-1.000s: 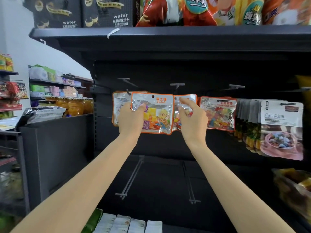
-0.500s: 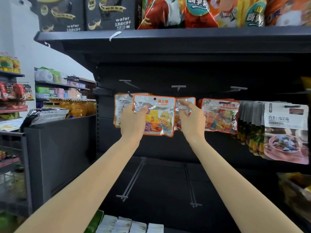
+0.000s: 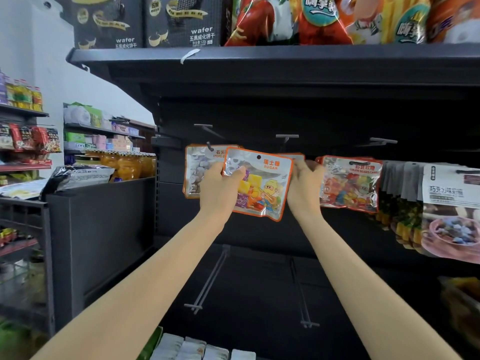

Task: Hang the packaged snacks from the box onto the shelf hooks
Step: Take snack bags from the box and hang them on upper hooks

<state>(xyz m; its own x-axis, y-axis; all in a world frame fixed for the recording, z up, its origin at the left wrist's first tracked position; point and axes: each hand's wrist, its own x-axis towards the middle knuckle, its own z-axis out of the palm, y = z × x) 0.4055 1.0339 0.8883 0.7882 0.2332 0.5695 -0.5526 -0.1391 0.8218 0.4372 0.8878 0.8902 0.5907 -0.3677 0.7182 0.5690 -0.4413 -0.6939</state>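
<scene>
Hands first: left hand (image 3: 217, 187) grips the left edge of the orange-trimmed sugar candy pouch (image 3: 258, 184), thumb curled over the front, fingers behind. Right hand (image 3: 304, 187) sits at the pouch's right edge with fingers curled, but whether it's pinching this pouch or the one hidden behind it, I honestly can't tell from this angle. The pouch is in the air in front of the peg row, tilted a bit, with its punched hole near the top and not on any hook that I can see. The middle hook (image 3: 287, 137) sits just above and behind it, so my guess is that's the target. To do this bit well I'd level the pouch, line the hole up with the hook tip, and slide it straight back rather than forcing the film, since that thin plastic looks like it'd tear or crumple easily. Neighbours already hanging: a stone candy pouch (image 3: 194, 172) on the left peg, partly covered by the one in hand, and a jelly bean pouch (image 3: 350, 183) on the right. As for containers, the source box isn't clearly in view; there's a row of white packets (image 3: 192, 349) at the bottom edge, but whether those sit in a box I can't say.
</scene>
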